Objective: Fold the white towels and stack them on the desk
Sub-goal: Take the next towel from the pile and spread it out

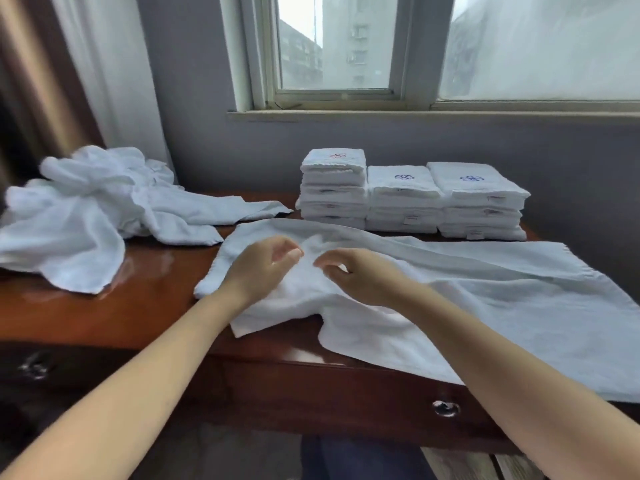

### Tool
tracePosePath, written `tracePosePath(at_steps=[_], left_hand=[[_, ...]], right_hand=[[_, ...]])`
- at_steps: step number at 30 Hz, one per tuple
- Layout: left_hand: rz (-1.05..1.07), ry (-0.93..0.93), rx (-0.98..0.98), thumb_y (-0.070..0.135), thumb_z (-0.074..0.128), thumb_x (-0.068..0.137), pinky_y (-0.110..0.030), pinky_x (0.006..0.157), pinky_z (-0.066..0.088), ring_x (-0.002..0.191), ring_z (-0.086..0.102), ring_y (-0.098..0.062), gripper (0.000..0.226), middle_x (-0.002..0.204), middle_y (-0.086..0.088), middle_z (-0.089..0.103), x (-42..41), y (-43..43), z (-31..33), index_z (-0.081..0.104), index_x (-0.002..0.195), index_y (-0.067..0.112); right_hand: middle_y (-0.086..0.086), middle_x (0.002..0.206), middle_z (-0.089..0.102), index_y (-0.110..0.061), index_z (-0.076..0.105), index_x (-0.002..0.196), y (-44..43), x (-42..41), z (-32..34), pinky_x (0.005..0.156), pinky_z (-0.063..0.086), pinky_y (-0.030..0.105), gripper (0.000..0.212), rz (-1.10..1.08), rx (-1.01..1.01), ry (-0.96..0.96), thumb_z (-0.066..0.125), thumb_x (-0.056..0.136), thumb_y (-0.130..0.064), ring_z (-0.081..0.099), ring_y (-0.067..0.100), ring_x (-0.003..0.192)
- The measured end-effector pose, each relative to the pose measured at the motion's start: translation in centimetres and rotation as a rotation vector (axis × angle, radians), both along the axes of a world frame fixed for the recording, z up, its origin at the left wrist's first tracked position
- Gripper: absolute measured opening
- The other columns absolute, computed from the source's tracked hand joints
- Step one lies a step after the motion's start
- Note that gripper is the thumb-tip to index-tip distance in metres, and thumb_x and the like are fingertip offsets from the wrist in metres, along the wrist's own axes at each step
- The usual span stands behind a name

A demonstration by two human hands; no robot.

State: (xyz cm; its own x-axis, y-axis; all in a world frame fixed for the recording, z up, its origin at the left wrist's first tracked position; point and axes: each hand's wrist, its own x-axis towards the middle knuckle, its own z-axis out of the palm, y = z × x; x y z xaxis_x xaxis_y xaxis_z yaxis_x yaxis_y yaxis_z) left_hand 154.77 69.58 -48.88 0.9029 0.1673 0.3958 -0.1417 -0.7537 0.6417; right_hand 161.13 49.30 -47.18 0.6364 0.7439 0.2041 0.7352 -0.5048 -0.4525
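The wooden desk (145,306) carries everything. Across its centre and right lies the spread towel (485,299). Its long axis runs left to right, and its near right part hangs over the front edge. The unfolded heap (86,209) sits far left, and three folded stacks (408,199) stand at the far side. The left hand (263,271) and right hand (360,275) hover close together over the towel's rumpled left end, fingers loosely curled with no cloth visibly pinched. Most of the towel lies to their right, so the right hand is nearer to it.
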Motion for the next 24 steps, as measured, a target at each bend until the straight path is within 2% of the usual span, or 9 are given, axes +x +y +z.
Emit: tracePosePath(at_steps=[4,6,8,11,16,21,24], left_hand=[[0.105,-0.064,0.010,0.057,0.057,0.078,-0.028,0.069,0.046,0.069,0.057,-0.006,0.026,0.073,0.015,0.063,-5.2,2.5,-1.0,0.059,0.070,0.032],[0.110,-0.014,0.025,0.062,0.060,0.074,-0.031,0.065,0.044,0.064,0.055,-0.007,0.036,0.067,0.013,0.061,-7.1,3.4,-1.7,0.058,0.066,0.027],[0.075,0.077,0.089,0.062,0.066,0.071,-0.031,0.067,0.048,0.069,0.060,-0.005,0.033,0.070,0.016,0.065,-8.5,3.8,-2.3,0.064,0.069,0.030],[-0.012,0.135,0.193,0.056,0.077,0.071,-0.026,0.078,0.051,0.087,0.063,0.000,0.025,0.089,0.021,0.067,-9.0,3.9,-2.7,0.073,0.085,0.035],[-0.005,0.132,0.286,0.039,0.073,0.085,-0.025,0.083,0.048,0.093,0.058,0.002,0.007,0.096,0.021,0.062,-8.6,4.3,-2.9,0.075,0.090,0.035],[0.017,0.080,0.385,0.034,0.069,0.089,-0.026,0.089,0.044,0.104,0.052,-0.001,0.016,0.107,0.018,0.060,-8.6,3.9,-3.3,0.072,0.102,0.026],[0.036,0.112,0.418,0.033,0.066,0.091,-0.029,0.089,0.045,0.103,0.051,-0.003,0.010,0.104,0.018,0.059,-8.4,3.6,-2.7,0.068,0.098,0.026]], right_hand=[[-0.005,0.127,0.064,-0.022,0.063,0.127,4.9,0.1,0.3,0.103,0.042,0.031,0.031,0.110,-0.058,0.149,0.046,0.101,-0.019,0.057,0.014,0.118],[-0.006,0.125,0.065,-0.024,0.063,0.127,6.5,0.2,0.1,0.098,0.042,0.027,0.031,0.117,-0.088,0.191,0.046,0.101,-0.020,0.057,0.013,0.115],[-0.006,0.125,0.064,-0.024,0.063,0.127,7.3,0.3,-0.3,0.089,0.039,0.021,0.030,0.113,-0.104,0.238,0.046,0.101,-0.021,0.057,0.011,0.112],[-0.005,0.127,0.064,-0.023,0.064,0.125,7.7,0.5,-1.0,0.081,0.037,0.017,0.029,0.112,-0.117,0.274,0.046,0.102,-0.022,0.057,0.011,0.109],[-0.002,0.132,0.061,-0.025,0.062,0.128,7.9,0.1,-1.6,0.097,0.041,0.025,0.033,0.088,-0.099,0.269,0.043,0.102,-0.020,0.056,0.017,0.118],[-0.002,0.141,0.054,-0.026,0.053,0.138,7.8,0.1,-2.9,0.099,0.035,0.022,0.040,0.079,-0.069,0.282,0.041,0.101,-0.017,0.050,0.016,0.127],[-0.001,0.147,0.049,-0.024,0.048,0.143,7.8,0.0,-3.4,0.106,0.031,0.023,0.044,0.090,-0.046,0.280,0.042,0.100,-0.013,0.045,0.015,0.133]])
